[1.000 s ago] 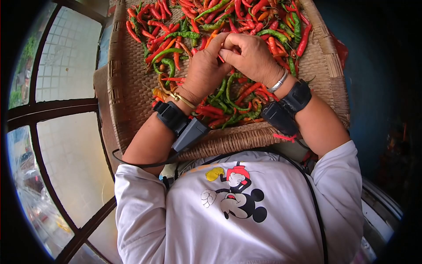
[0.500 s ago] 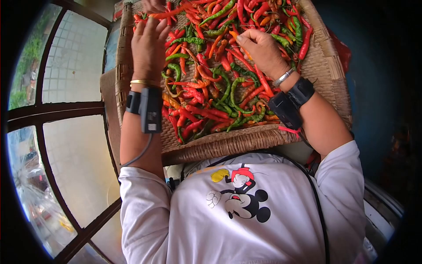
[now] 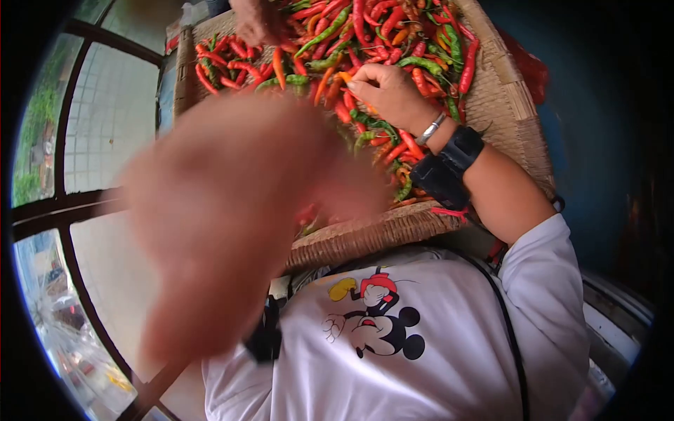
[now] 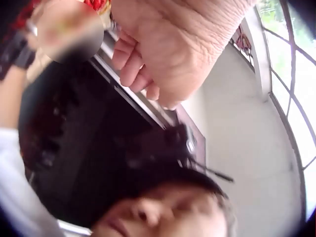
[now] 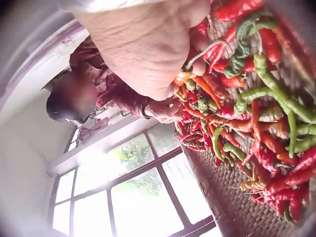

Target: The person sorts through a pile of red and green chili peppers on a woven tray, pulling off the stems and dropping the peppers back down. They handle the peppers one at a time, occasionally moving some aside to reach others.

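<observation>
My right hand (image 3: 397, 95) pinches an orange chili pepper (image 3: 345, 76) just above the spread of chilies. In the right wrist view a thin curved stem shows by the fingers, beside the orange pepper (image 5: 181, 78). My left hand (image 3: 232, 182) is raised close to the head camera, large and blurred, hiding the left part of the basket. Seen from the left wrist, that hand (image 4: 177, 44) has loosely bent fingers and nothing visible in them. Red, green and orange chilies (image 3: 359, 21) lie in a woven basket (image 3: 523, 116).
Another person's hand (image 3: 254, 24) reaches over the basket's far left part; their patterned sleeve (image 5: 126, 98) shows in the right wrist view. A paned window (image 3: 105, 105) stands along the left. Red plastic (image 3: 526, 67) hangs outside the basket's right rim.
Both hands were together over the chilies; then they parted. My left hand went left, then up toward the head camera. My right hand keeps the orange pepper. Another person's hand has come in.
</observation>
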`<state>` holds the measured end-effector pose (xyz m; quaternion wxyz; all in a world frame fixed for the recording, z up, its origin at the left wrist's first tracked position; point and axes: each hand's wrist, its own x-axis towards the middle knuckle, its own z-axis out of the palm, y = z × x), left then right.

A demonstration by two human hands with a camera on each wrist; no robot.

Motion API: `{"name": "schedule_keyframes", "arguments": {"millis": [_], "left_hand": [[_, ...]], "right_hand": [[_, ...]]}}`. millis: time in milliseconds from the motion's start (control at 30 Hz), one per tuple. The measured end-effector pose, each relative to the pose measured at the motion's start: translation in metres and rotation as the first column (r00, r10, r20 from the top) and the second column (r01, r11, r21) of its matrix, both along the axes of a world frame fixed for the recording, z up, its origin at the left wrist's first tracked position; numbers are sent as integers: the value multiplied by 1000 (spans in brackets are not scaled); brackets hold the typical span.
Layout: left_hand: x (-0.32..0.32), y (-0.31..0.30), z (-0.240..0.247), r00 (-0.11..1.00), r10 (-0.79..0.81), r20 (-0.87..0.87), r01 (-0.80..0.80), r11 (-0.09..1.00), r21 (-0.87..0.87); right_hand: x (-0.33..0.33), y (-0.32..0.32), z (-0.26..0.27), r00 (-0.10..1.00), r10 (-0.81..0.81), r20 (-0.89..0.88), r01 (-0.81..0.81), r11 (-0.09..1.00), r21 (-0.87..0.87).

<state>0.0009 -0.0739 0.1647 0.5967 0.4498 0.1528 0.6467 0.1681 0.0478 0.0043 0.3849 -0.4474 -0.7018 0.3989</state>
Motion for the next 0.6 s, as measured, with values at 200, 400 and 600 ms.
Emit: {"name": "schedule_keyframes", "arguments": {"millis": [200,400,600], "left_hand": [[-6,-31,33,944,-80,319,-42,933,357],[9,-30,31,954,-155,255,61,937,343],[5,-28,36,951,-206,232,125,939,319]], "right_hand": [[1,0,1,997,-69,18,67,995,78],[0,-3,7,997,-34,73,29,998,60],[-2,-5,6,989,-48,139,45,999,21]]}}
